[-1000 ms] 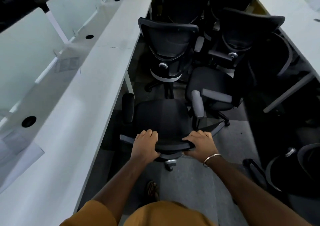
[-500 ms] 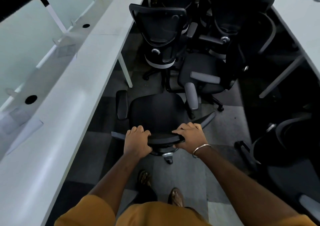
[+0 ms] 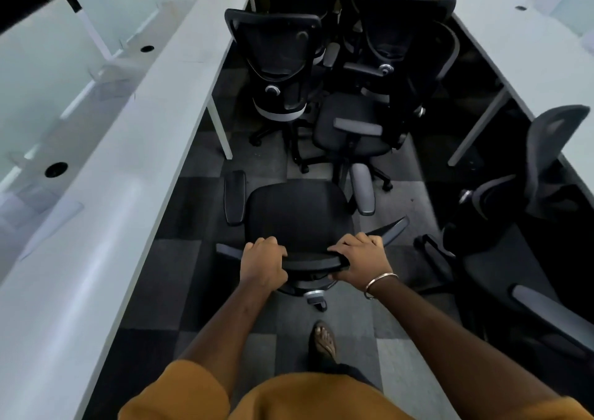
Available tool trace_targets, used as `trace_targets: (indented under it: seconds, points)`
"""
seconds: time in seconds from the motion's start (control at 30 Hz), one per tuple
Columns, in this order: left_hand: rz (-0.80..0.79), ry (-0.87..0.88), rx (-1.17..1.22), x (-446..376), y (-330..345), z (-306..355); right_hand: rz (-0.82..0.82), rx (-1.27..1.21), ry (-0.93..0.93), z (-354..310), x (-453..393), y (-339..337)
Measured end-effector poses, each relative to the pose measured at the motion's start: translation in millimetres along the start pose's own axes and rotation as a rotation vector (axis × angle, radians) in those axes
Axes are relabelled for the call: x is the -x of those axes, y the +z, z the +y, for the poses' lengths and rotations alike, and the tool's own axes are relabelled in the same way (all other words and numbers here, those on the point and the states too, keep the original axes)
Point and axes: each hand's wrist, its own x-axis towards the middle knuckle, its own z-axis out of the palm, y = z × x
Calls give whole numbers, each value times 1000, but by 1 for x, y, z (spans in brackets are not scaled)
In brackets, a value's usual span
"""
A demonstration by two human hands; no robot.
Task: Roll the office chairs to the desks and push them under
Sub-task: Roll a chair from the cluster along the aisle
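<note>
Both the left hand (image 3: 262, 267) and right hand (image 3: 361, 260) curl round the top edge of the office chair (image 3: 297, 217), a stiff hold that likely rolls it easily on casters.

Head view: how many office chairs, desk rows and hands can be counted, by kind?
Office chairs: 4 (held chair; chairs ahead; chair at right); the dark ones behind cannot be counted
Desk rows: 2 (left desk, right desk)
Hands: 2 (left hand, right hand), both gripping the held chair's backrest
Total: 8
</note>
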Motion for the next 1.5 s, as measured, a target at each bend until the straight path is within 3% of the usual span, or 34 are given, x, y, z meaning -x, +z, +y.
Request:
trace_targets:
  seconds: [0.2,0.33,0.97,1.5]
  points:
    - [7,44,-11,70,19,-19,21,-23,21,-49,80,28]
    - [-15,45,21,104,30,-22,-55,-55,62,-67,113,28]
    - [82,-22,-78,305,105,55,-33,-145,-23,-65,316,55]
    - [57,86,-36,446,148,71,-28,-154,70,-111,474,90]
